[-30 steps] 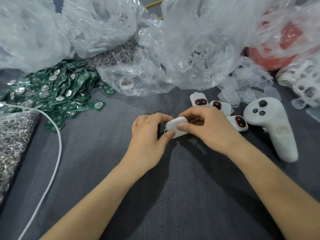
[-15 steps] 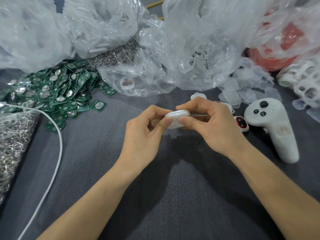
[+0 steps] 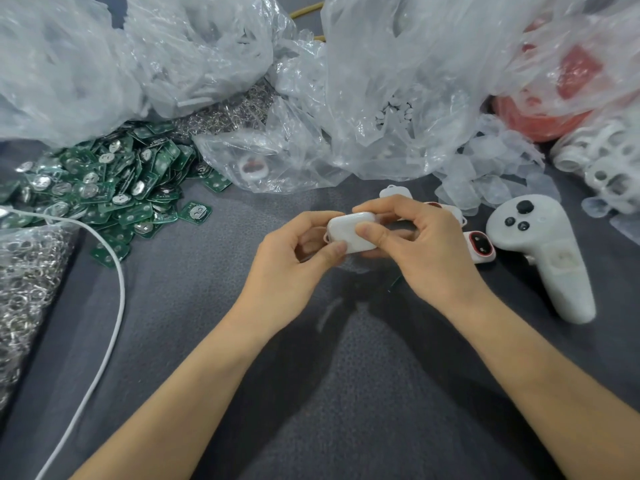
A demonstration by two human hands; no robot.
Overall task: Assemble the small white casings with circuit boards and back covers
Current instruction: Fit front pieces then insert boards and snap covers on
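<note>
A small white casing [image 3: 349,230] is held above the grey cloth between both hands, its smooth white back facing me. My left hand [image 3: 294,254] pinches its left end with thumb and fingers. My right hand [image 3: 415,247] grips its right end, thumb on the near face. Finished casings with red-rimmed dark fronts [image 3: 481,245] lie on the cloth just right of my right hand, partly hidden by it. A heap of green circuit boards [image 3: 104,188] with round metal cells lies at the left.
A white handheld controller [image 3: 543,251] lies at the right. Crumpled clear plastic bags [image 3: 398,98] fill the back. A bag of small metal rings [image 3: 24,282] sits at the left edge, crossed by a white cable [image 3: 114,327]. Loose translucent covers [image 3: 485,178] lie behind the controller.
Both hands lifted the casing off the cloth and turned it; its broad white back now faces me instead of its thin edge.
</note>
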